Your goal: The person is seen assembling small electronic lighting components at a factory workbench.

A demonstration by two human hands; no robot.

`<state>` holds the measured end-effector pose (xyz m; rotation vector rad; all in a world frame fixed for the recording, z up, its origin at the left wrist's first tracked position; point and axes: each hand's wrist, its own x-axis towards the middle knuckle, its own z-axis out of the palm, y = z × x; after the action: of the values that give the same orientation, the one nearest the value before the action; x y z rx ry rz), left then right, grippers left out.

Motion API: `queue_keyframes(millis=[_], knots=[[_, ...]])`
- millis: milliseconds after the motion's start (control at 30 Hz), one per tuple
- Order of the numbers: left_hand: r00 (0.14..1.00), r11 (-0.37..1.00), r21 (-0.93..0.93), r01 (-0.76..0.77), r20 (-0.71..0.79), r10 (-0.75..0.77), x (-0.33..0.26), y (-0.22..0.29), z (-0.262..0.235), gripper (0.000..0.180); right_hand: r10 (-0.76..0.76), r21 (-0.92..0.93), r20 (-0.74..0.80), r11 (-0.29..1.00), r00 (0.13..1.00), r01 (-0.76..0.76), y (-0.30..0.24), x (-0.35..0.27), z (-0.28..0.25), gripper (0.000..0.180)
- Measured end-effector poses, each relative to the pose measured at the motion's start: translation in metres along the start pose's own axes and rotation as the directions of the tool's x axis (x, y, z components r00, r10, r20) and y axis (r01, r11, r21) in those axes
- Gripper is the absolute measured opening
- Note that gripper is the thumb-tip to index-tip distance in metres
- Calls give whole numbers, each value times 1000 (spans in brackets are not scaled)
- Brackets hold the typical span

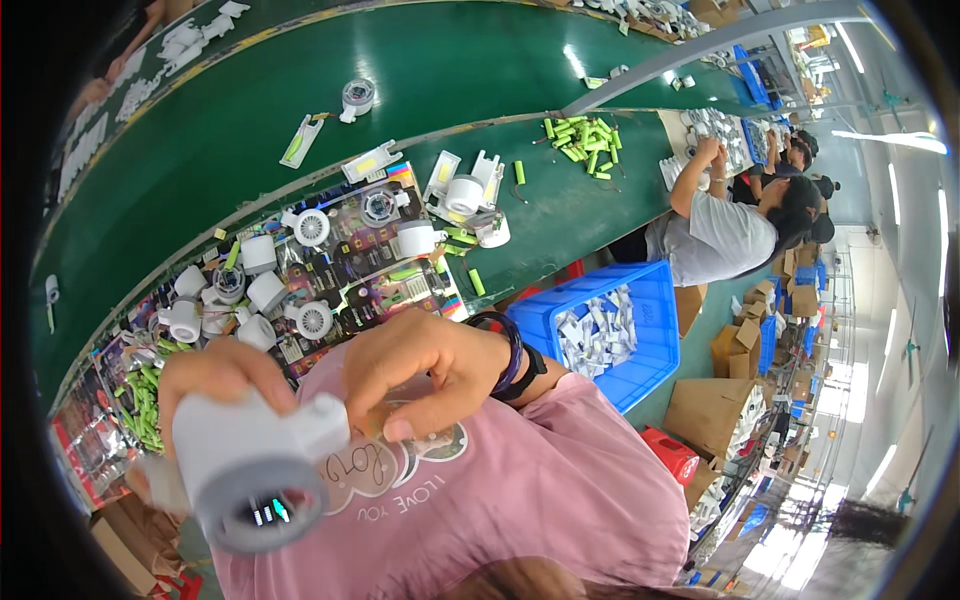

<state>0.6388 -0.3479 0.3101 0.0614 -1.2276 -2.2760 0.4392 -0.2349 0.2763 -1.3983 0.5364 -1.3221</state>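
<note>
The left hand [222, 380] is closed around the top of a white fan housing [240, 445], held in front of the torso at lower left, above the near edge of the worktop [555, 225]. The housing's gray ring [225, 533] faces down toward the viewer and frames a lit display [270, 512] with white and green marks. The right hand [430, 365] is partly curled, thumb and fingertips drawn together next to the side stub [328, 420] of the housing; whether it grips anything cannot be determined. Dark wristbands [516, 358] encircle the right wrist. Beyond the hands, printed sheets [350, 243] cover part of the worktop and carry loose white housings and grilled fan heads [312, 228]. Green battery cells lie in a pile [585, 140] farther along the worktop, and another heap [143, 408] lies at the left. A blue bin [655, 345] to the right of the right wrist contains small white parts [600, 335]. Across a rail, a conveyor belt [430, 75] carries a round fan unit [357, 97] beside an open white casing [303, 140]. At upper right, a co-worker [710, 240] in a light shirt reaches over white parts; cardboard boxes [712, 410] stand behind the blue bin.
</note>
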Motion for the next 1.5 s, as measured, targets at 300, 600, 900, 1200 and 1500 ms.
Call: queue_keyframes(millis=[300,600,900,1200,1500], knots=[[870,965,186,184,-487,-73,17,-45,-20,45,417,220,-214,902,883,-372,28,-18,-11,23],[821,922,-300,243,-443,-360,17,-62,-35,63,468,279,-329,878,820,-389,42,-31,-12,22],[774,898,-324,297,-469,-425,19,-78,-17,65,450,278,-365,888,815,-366,47,-60,-14,23],[690,782,-407,472,-381,-615,16,-142,-28,63,461,279,-362,883,810,-378,39,-99,-33,23],[474,589,-270,762,-387,-791,22,-200,-14,70,429,228,-351,901,832,-369,21,-136,-57,21]])
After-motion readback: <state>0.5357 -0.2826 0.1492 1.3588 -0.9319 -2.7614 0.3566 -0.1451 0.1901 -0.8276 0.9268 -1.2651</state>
